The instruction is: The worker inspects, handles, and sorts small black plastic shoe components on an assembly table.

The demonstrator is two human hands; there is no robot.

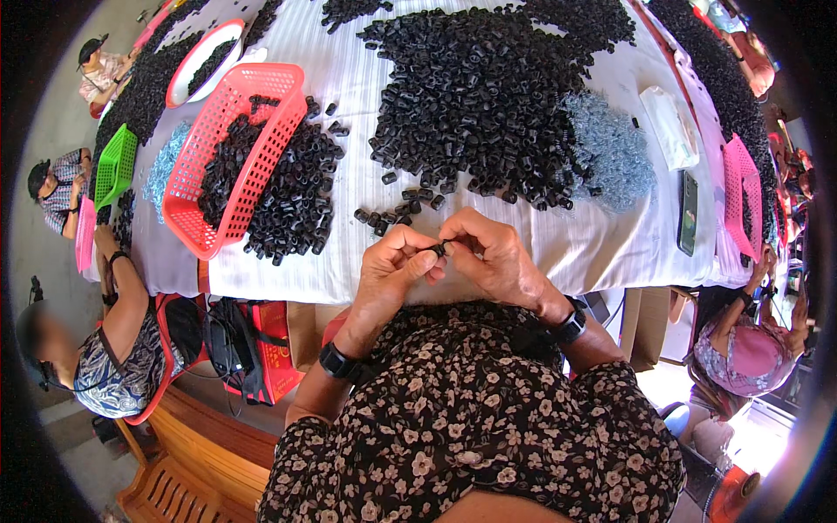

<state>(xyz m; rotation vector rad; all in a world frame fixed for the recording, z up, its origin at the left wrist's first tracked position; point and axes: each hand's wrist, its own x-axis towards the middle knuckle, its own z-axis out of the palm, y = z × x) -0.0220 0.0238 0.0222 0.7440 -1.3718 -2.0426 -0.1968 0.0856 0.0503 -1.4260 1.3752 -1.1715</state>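
Observation:
My left hand (394, 268) and my right hand (493, 254) meet just over the table's front edge. Between their fingertips they pinch a small black plastic piece (438, 250), partly covered by the fingers. A few loose black pieces (397, 213) lie on the white cloth just beyond my left hand. Farther out spreads a large heap of short, tube-like black pieces (471, 105). Against its right side lies a pile of small, shiny, pale blue-grey parts (615, 152), too fine to make out singly.
To the left, a red perforated basket (283, 144) leans over with black pieces in and beside it. A phone (688, 212) and a white packet (670, 126) lie at the right. Other people sit on both sides, near a pink basket (742, 196) and a green basket (114, 166).

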